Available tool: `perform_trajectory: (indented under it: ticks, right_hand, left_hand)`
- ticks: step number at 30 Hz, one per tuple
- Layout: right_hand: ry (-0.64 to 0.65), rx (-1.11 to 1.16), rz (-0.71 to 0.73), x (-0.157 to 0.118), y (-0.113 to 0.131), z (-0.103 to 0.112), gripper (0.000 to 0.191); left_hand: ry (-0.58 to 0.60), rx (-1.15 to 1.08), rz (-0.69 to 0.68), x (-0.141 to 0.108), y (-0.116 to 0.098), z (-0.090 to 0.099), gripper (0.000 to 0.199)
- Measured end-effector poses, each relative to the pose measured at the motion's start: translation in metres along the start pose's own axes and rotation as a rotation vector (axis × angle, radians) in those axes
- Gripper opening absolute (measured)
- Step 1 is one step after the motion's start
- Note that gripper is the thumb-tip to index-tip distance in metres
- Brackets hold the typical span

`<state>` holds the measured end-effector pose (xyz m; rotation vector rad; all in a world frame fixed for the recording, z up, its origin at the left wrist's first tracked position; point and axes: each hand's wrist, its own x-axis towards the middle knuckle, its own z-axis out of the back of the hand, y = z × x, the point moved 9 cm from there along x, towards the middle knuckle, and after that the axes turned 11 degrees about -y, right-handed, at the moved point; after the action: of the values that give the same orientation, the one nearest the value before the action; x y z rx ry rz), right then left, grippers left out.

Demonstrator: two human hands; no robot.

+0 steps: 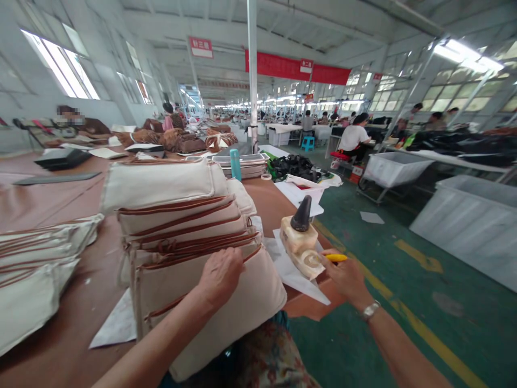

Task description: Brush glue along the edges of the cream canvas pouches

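Note:
Several cream fabric pieces with brown edging (181, 215) stand in a leaning stack on the brown table. My left hand (224, 272) is closed on the top edge of the front cream piece (250, 285), which hangs over the table's edge. On the right, my right hand (345, 275) holds a yellow-handled tool (336, 258) beside the small opening of a cut plastic container (301, 237). The tool's far end is hidden. A black cone-shaped nozzle (302, 214) rests on top of the container, and white paper (288, 269) lies under it.
More cream pieces (36, 269) lie at the left. Behind the stack stand a teal bottle (235, 165) and a roll of tape (266, 177). White bins (468, 226) stand on the green floor at right. A seated person in white (354, 137) is farther back.

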<state>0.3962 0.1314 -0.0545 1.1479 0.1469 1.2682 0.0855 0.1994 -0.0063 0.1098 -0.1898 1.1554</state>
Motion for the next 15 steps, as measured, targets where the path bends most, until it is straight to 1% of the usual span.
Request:
perform_trajectory:
  ticks: [3,6,9,12,15]
  right_hand:
    - [0.007,0.017,0.061,-0.009,0.009,0.012,0.035]
    - [0.063,0.053,0.141,-0.025,0.025,0.018,0.031]
    - [0.086,0.064,0.168,-0.038,0.033,0.027,0.025]
    - [0.004,0.062,0.114,-0.041,0.026,0.038,0.029]
    - [-0.104,0.049,0.0,-0.041,0.007,0.043,0.038]
  left_hand:
    - [0.03,-0.045,0.004,-0.007,0.001,0.005,0.009]
    - [0.049,-0.084,0.029,-0.011,0.004,0.007,0.007]
    - [0.056,-0.141,0.045,-0.016,0.009,0.009,0.008]
    - [-0.005,-0.291,0.061,-0.021,0.01,0.015,0.011]
    - [-0.081,-0.464,0.074,-0.027,0.008,0.019,0.01]
